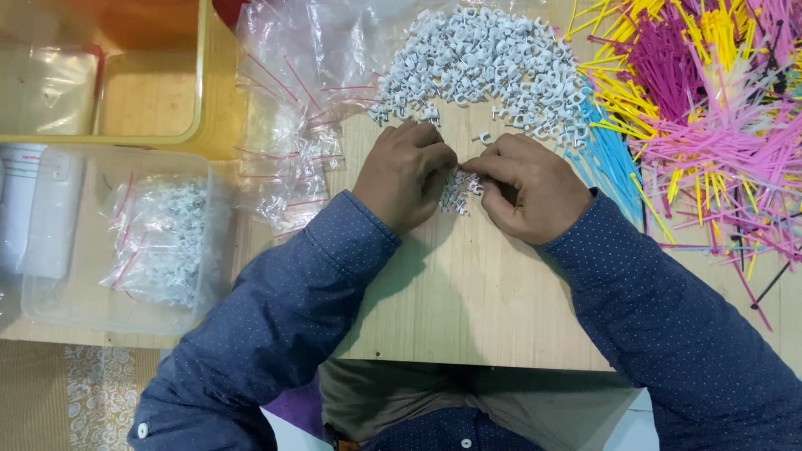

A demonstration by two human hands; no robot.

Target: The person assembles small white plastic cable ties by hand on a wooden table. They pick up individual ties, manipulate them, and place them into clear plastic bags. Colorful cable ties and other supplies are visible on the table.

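Centre frame: left hand (407, 171) and right hand (528, 188) both pinch a small cluster of white cable clips (458, 194) against the table (468, 292), below the clip pile (484, 67). Clips judged light, rigid, easily scattered; grip by the body, clear of nails.

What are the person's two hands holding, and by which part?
Both the left hand and right hand close their fingers around a small bunch of white cable clips between them on the wooden board; the exact part gripped is hidden.
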